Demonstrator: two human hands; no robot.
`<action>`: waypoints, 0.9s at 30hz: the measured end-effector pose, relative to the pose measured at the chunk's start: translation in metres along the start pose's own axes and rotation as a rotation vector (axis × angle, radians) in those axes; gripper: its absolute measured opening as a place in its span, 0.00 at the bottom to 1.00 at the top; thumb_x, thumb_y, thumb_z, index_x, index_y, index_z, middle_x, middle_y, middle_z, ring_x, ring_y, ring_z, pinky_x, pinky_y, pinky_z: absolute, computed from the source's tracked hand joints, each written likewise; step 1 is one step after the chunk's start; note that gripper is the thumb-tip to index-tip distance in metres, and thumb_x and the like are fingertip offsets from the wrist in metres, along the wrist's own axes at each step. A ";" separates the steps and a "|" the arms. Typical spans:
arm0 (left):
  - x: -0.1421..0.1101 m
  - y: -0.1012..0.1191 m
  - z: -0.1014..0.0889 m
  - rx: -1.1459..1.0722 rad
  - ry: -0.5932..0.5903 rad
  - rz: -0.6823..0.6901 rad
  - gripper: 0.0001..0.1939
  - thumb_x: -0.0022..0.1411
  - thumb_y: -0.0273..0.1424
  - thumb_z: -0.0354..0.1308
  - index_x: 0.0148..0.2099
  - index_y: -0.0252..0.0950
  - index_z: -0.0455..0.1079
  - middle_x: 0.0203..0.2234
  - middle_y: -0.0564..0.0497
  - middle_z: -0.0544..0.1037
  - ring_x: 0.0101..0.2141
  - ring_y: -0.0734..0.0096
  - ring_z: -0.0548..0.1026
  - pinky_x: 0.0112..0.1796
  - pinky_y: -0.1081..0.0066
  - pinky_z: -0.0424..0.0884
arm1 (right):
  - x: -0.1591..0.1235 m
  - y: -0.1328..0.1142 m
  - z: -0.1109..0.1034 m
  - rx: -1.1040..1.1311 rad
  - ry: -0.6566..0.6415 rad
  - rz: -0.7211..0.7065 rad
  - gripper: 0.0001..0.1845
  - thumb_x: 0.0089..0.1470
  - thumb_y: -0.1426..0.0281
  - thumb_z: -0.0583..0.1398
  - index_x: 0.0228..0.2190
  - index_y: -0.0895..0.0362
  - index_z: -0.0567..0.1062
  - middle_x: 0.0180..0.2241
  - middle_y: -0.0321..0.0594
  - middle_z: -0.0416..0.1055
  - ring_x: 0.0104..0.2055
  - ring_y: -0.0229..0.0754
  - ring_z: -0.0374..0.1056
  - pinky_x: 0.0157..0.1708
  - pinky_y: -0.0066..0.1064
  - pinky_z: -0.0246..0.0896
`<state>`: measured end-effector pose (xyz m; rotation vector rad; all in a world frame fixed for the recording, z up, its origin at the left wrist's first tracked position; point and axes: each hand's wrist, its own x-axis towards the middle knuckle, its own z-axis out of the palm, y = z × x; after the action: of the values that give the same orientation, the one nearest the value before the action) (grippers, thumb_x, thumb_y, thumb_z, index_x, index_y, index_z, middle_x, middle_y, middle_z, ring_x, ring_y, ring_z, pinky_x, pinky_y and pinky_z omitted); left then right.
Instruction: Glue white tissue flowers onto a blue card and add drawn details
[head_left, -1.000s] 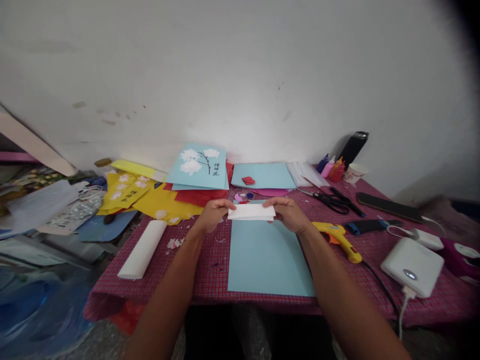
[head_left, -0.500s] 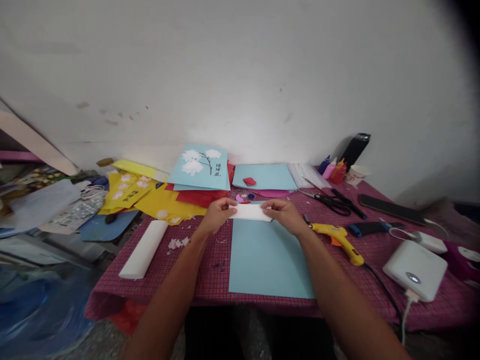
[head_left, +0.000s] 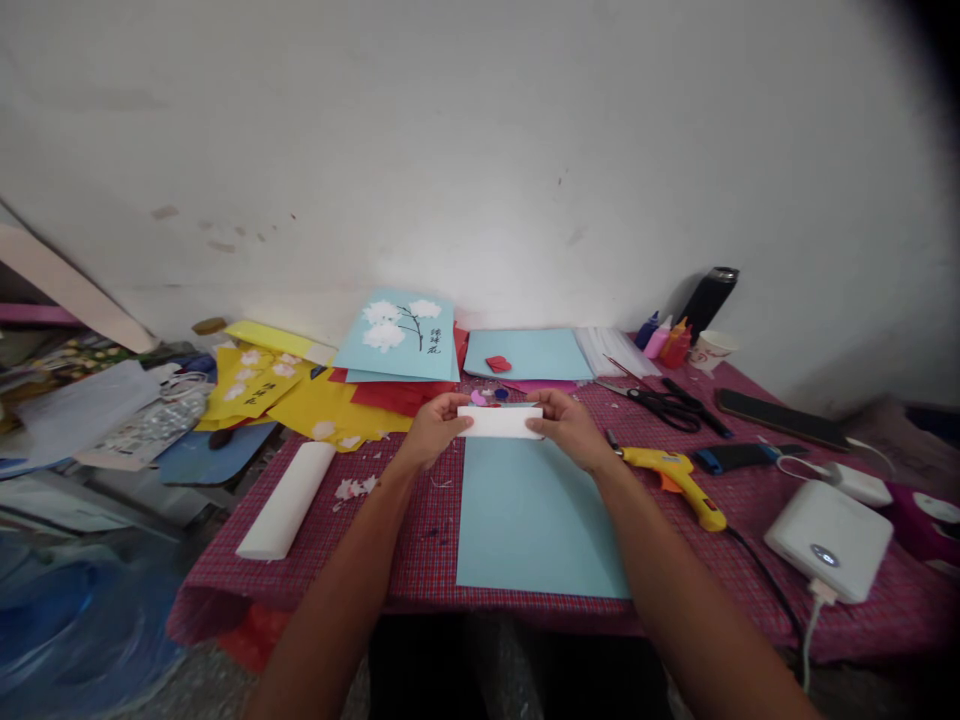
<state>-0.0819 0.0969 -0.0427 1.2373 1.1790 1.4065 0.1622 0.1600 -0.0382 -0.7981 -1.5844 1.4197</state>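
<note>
Between my hands is a folded white paper strip, held level above the far end of a light blue sheet. My left hand pinches its left end, thumb in front and fingers behind. At the right end, my right hand grips it the same way. Just beyond the strip lie small pink and dark blue round bits. A red folded paper piece rests on another light blue sheet farther back.
Left of the sheet lies a white paper roll. A yellow glue gun, black scissors and a white power bank lie on the right. Behind stand paint bottles, a black flask and a flower card.
The fingers of my right hand have shifted on the strip's right end, with the thumb now in front. The strip's face shows straighter and more evenly; other things stay put.
</note>
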 end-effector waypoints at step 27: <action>-0.026 0.005 0.034 0.015 -0.491 -0.284 0.26 0.55 0.49 0.67 0.42 0.30 0.76 0.31 0.44 0.79 0.26 0.71 0.73 0.28 0.73 0.66 | -0.010 -0.026 0.032 0.183 0.162 -0.202 0.25 0.43 0.66 0.71 0.41 0.51 0.68 0.36 0.36 0.73 0.34 0.39 0.69 0.35 0.32 0.66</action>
<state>-0.0459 0.0737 -0.0395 1.2736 0.9728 0.8234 0.1396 0.1329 -0.0145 -0.6106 -1.3502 1.2987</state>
